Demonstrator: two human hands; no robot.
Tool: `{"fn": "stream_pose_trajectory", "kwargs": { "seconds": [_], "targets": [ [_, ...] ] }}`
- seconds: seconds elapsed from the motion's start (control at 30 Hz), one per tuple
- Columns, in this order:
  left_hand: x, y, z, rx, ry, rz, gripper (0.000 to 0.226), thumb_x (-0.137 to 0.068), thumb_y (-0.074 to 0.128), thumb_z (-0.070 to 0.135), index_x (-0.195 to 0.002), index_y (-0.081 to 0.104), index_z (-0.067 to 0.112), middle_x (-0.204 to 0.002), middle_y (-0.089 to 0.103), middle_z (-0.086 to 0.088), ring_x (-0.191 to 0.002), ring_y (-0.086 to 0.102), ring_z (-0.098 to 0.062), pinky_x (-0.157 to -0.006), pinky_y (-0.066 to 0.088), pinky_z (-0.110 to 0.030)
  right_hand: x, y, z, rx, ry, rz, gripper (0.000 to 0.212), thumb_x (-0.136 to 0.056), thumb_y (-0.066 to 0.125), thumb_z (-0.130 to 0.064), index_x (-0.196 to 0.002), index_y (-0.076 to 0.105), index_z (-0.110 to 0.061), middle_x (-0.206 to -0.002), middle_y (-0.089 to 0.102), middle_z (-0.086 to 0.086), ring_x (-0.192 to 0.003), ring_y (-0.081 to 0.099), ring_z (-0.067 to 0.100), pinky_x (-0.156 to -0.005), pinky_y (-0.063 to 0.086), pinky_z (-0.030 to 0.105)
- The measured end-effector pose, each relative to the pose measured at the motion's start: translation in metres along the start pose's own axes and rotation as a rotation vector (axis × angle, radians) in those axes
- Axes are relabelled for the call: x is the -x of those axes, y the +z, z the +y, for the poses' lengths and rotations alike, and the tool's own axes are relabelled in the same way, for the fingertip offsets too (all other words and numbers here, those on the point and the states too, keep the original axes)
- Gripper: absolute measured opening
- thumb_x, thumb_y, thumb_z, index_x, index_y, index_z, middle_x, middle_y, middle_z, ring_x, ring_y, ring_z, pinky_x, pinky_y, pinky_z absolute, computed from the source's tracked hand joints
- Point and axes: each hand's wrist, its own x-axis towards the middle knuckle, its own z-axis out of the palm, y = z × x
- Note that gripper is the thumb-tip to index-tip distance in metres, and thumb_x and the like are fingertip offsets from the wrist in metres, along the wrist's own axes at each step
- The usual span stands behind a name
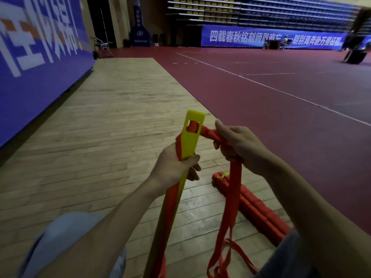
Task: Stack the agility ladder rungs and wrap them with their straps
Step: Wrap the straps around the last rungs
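My left hand [176, 164] grips a stack of flat yellow ladder rungs [191, 135], held nearly upright, with red strap lying along its left side. A red strap [233, 189] passes through the slot near the stack's top end. My right hand [239, 146] is closed on that strap just right of the slot. From my right hand the strap hangs down to loose loops [230, 259] on the floor. Behind the strap, a wrapped bundle [253, 207] of rungs bound in red strap lies on the floor.
I am low over a wooden floor strip [112, 127], with my knees [60, 233] at the bottom. A blue banner wall [40, 63] runs along the left. Red court flooring [281, 83] spreads to the right. A folding chair [102, 46] stands far back.
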Motion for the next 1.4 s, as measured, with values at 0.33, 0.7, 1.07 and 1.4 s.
{"fn": "stream_pose_trajectory", "kwargs": {
  "seconds": [0.33,0.7,1.07,1.4],
  "targets": [
    [-0.008,0.012,-0.026,-0.443,0.025,0.129,0.038,-0.1,0.054,0.025,-0.137,0.045,0.026,-0.111,0.06,0.005,-0.095,0.058,-0.006,-0.073,0.046,-0.021,-0.006,0.036,0.018,0.526,-0.068,0.032,0.058,-0.073,0.044,-0.075,-0.085,0.062,-0.021,-0.074,0.065,-0.004,-0.053,0.053,-0.005,-0.046,0.039,0.007],
    [0.0,0.019,-0.02,-0.376,0.174,0.093,0.02,-0.079,0.081,0.023,-0.081,0.062,0.024,-0.069,0.065,0.007,-0.065,0.063,0.005,-0.057,0.049,-0.01,0.002,0.03,0.004,-0.007,-0.099,-0.007,0.026,-0.096,0.056,-0.034,-0.083,0.06,-0.012,-0.056,0.046,-0.01,-0.049,0.044,0.005,-0.047,0.038,0.021],
    [0.007,0.02,-0.011,-0.098,0.049,-0.037,0.02,-0.095,0.063,0.019,-0.077,0.061,0.011,-0.052,0.058,0.001,-0.045,0.058,-0.018,-0.046,0.052,-0.028,0.002,0.011,0.004,0.218,-0.077,0.01,0.029,-0.097,0.054,-0.037,-0.09,0.063,-0.01,-0.071,0.062,-0.009,-0.049,0.046,0.005,-0.044,0.041,0.023],
    [-0.004,0.014,-0.019,-0.607,0.016,0.219,0.013,-0.103,0.045,0.022,-0.106,0.055,0.014,-0.088,0.06,-0.006,-0.066,0.055,-0.014,-0.054,0.038,-0.024,0.013,0.041,0.001,0.302,0.104,-0.033,0.032,-0.103,0.045,-0.036,-0.091,0.063,-0.012,-0.068,0.056,-0.005,-0.044,0.047,0.0,-0.042,0.041,0.016]
  ]
}}
